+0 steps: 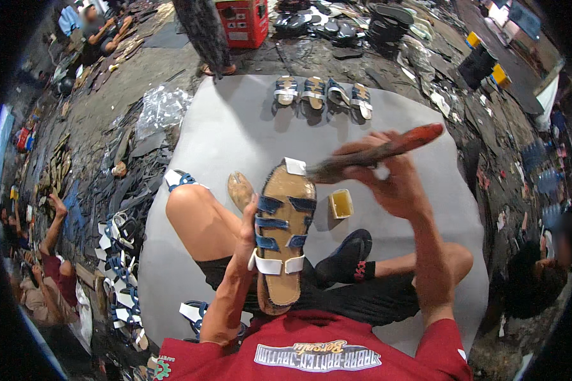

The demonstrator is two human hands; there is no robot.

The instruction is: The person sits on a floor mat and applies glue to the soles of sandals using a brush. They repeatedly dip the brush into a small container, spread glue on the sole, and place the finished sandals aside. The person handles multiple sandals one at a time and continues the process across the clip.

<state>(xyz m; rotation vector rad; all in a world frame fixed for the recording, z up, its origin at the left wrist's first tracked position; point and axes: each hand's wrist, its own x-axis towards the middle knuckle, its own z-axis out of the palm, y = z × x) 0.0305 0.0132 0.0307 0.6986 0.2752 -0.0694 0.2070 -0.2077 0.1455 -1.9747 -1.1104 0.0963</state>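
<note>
In my left hand [248, 223] is a sandal part [286, 238], gripped along its left edge with the toe end pointing away from me. Its brown sole-shaped face is turned up, with blue strap ends and white strap pieces lying across it. A white tab [295, 166] sits at the toe. My right hand [391, 174] is closed around a dark, caked brush [365, 159] with a red handle end. The brush tip is beside the white tab; whether it touches is unclear. Right of the sandal part stands a small container [341, 204] with yellowish contents.
A grey sheet [400, 108] lies under me. Several strapped sandals [314, 95] stand at its far edge, and more are piled [124, 279] at left. A brown foot-shaped piece [239, 190] lies by my knee. Scraps cover the surrounding floor. A person's legs [206, 35] stand near a red box [243, 24].
</note>
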